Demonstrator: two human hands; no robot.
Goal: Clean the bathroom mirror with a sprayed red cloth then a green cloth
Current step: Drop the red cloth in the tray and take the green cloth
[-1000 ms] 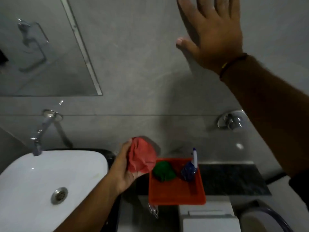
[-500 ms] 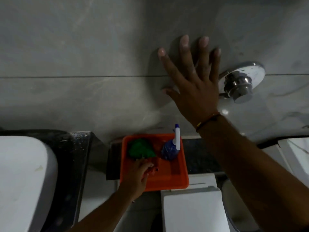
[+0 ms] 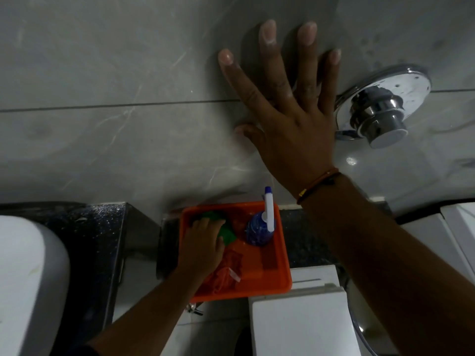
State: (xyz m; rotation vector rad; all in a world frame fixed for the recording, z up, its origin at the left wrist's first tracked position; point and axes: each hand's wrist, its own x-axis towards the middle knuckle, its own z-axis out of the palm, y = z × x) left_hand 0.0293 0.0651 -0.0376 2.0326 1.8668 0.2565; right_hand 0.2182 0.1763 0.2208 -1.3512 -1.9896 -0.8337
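An orange tray (image 3: 276,276) sits on a dark ledge below the wall. Inside it lie a crumpled red cloth (image 3: 227,274) near the front and a green cloth (image 3: 226,233) at the back left. A blue spray bottle (image 3: 259,231) with a white nozzle stands at the tray's back right. My left hand (image 3: 203,242) rests in the tray with its fingers curled over the green cloth. My right hand (image 3: 288,111) is pressed flat on the grey wall tile, fingers spread. The mirror is out of view.
A chrome flush knob (image 3: 377,111) sticks out of the wall just right of my right hand. A white basin (image 3: 28,278) on a dark counter (image 3: 95,242) is at the left. A white toilet tank lid (image 3: 300,327) lies below the tray.
The view dropped from the mirror to the tray. My left hand carried the red cloth to the tray, let it go, then moved onto the green cloth. My right hand stayed on the wall.
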